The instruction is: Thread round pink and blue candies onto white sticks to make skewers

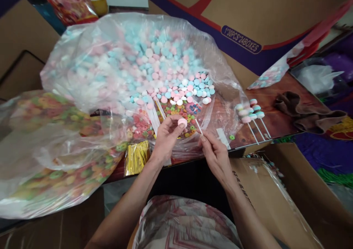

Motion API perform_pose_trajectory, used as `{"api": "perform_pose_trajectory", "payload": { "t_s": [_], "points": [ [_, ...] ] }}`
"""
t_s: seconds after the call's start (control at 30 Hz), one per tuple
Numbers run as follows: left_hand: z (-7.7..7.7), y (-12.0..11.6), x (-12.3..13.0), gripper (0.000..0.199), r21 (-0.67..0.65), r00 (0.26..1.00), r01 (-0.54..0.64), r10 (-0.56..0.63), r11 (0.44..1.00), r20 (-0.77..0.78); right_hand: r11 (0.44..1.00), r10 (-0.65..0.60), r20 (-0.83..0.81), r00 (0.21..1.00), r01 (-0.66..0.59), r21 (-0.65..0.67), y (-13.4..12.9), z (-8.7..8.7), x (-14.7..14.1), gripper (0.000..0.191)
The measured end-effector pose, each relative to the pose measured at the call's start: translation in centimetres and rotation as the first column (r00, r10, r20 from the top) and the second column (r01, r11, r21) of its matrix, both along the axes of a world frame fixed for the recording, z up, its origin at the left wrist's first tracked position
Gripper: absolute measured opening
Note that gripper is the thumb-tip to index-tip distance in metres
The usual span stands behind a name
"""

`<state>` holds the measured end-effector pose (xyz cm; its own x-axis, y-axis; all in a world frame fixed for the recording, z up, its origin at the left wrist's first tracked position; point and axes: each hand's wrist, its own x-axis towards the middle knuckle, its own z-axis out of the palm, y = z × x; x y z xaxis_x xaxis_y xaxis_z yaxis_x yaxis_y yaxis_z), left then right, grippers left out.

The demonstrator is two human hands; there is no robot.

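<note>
In the left grip [167, 135], pale pink and white are shown by the candy [182, 122]; in the right grip [215, 151], a white stick [199, 128] is tipped with red. Beyond both grips, pink, sky blue and white are mingled in the sweets [197, 85], and the brown box [278, 13] is banded in purple and red. Left of the left grip, gold is shown by the ties [137, 157], while green, orange and yellow are mixed in the rings [79, 175]. Right of the right grip, the lollies [258, 115] are coloured pink, white and blue, and the tabletop [266, 97] is mottled reddish brown. Below the grips, the pale apron [187, 223] is patterned in dusky red.
</note>
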<state>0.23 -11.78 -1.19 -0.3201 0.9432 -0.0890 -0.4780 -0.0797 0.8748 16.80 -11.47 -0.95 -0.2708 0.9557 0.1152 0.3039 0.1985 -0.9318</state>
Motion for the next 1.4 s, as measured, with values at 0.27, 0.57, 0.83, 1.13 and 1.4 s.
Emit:
{"api": "perform_pose_trajectory", "payload": {
  "t_s": [0.27,0.57,0.83,1.13,1.4],
  "points": [
    [0.3,0.1,-1.1,0.032,-0.039,0.991,-0.137,0.136,0.990,-0.015,0.986,0.146,0.057,0.988,-0.150,0.074,-0.8,0.0,-1.1,0.034],
    [-0.1,-0.8,-1.9,0.034,-0.025,0.991,-0.131,0.132,0.991,0.018,0.987,0.117,0.046,0.992,-0.121,0.102,-1.1,0.0,-2.9,0.033],
    [-0.6,-0.8,-1.4,0.034,-0.022,0.984,-0.175,0.175,0.984,0.012,0.993,0.095,0.059,0.994,-0.099,0.068,-1.1,0.5,-3.3,0.033],
    [-0.7,-1.0,-1.2,0.030,-0.025,0.972,-0.227,0.224,0.974,-0.073,0.994,0.095,0.050,0.994,-0.097,0.049,-1.1,0.5,-3.3,0.031],
    [-0.5,-1.2,-1.0,0.019,0.068,0.915,-0.271,0.279,0.960,-0.292,0.989,0.103,-0.026,0.994,-0.105,-0.105,-0.6,1.6,-4.4,0.029]
  ]
}}
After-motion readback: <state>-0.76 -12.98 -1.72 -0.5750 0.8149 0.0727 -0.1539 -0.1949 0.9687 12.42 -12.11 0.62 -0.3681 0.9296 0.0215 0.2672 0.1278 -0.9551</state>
